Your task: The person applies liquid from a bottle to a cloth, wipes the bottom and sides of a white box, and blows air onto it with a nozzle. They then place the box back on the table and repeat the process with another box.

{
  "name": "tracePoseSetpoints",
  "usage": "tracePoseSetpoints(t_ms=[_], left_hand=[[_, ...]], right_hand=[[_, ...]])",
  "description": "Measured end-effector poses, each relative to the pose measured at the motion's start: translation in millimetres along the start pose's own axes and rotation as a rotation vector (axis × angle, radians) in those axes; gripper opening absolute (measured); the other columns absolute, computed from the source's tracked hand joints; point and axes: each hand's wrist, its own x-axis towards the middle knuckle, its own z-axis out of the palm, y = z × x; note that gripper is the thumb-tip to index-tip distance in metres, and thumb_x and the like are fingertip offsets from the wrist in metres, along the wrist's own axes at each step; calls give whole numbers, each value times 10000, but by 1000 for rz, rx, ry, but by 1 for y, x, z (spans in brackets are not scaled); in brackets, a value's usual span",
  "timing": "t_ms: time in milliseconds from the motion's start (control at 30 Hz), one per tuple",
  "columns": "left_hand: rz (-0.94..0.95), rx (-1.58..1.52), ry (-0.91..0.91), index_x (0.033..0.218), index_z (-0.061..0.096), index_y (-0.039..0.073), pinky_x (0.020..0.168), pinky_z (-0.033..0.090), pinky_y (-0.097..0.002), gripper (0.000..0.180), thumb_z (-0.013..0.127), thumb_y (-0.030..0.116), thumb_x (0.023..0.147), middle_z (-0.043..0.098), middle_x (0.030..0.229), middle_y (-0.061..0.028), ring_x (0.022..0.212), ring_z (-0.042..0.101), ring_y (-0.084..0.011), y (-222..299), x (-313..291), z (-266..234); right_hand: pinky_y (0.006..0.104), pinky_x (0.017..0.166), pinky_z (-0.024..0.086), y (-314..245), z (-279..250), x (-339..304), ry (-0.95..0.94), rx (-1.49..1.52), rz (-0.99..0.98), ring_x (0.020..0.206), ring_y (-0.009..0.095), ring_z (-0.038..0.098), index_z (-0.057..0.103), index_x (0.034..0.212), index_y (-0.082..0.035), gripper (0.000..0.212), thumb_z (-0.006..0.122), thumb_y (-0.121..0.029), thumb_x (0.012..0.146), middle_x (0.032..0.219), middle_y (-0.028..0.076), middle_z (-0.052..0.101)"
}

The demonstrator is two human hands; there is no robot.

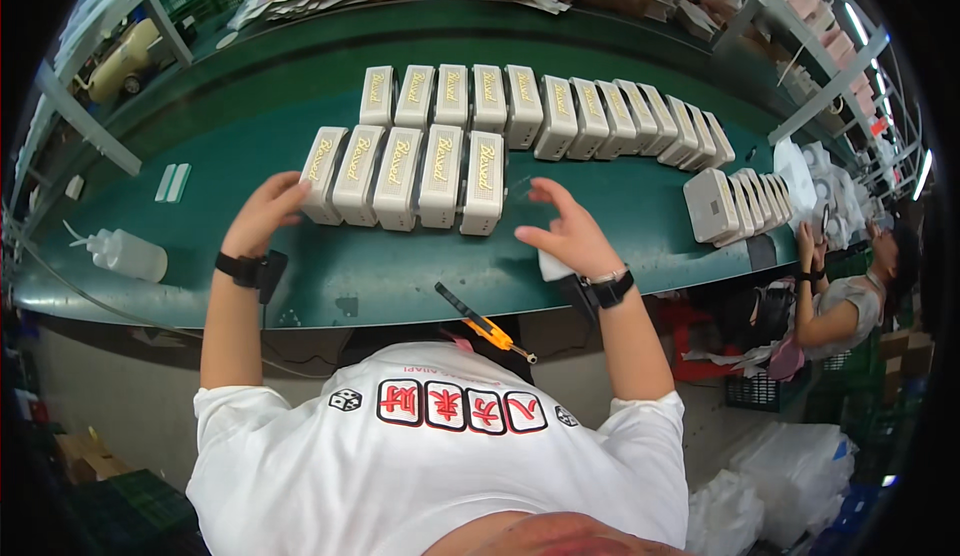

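A person's left hand (268, 211) rests, fingers curled, against the leftmost of 5 cream boxes (405, 178) standing in the front row on a green workbench (300, 266). The right hand (565, 231) hovers spread just right of that row, empty. A yellow utility knife (478, 323) lies at the bench edge.

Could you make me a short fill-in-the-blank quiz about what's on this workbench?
The cream boxes lie in rows on a ___ table.
The left hand touches the ___ end of the front row.
The squeeze bottle lies to the person's ___.
Each wrist wears a ___ band.

Missing words: green; left; left; black
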Motion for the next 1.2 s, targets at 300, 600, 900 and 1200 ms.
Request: tracePoseSetpoints(t_ms=[300, 600, 900, 1200], left_hand=[[-8, -160, -172, 1326, 542, -11, 791, 480, -238, 609, 764, 253, 823, 652, 1161, -71, 944, 617, -128, 2, -4, 20], [92, -339, -531, 1361, 494, -47, 952, 500, -328, 612, 752, 62, 817, 610, 1271, -126, 1081, 623, -181, 19, -35, 86], [176, -385, -1003, 1469, 311, -39, 1050, 424, -350, 758, 728, 117, 856, 491, 1393, -170, 1261, 509, -253, 72, 2, 241], [195, -473, -1025, 1459, 335, -17, 1049, 422, -349, 710, 702, 99, 863, 495, 1373, -149, 1264, 505, -256, 80, 15, 309]], right_hand=[[225, 770, 469, -20, 35, 15, 13, 96, -34, 1031, 121, 575, 388, 1433, -4, 878, 859, -159, 709, 1310, 123, 551], [325, 955, 478, 0, -9, -46, 221, 251, 62, 1188, 184, 538, 343, 1424, 42, 949, 879, -31, 644, 1320, 146, 532], [337, 910, 498, 106, -134, -88, 611, 342, 92, 1065, 243, 591, 403, 1365, 39, 874, 889, -164, 667, 1266, 177, 528], [346, 891, 475, 140, -143, -71, 1161, -237, 183, 1079, 240, 532, 477, 1328, -20, 708, 833, -118, 724, 1297, 164, 461]])
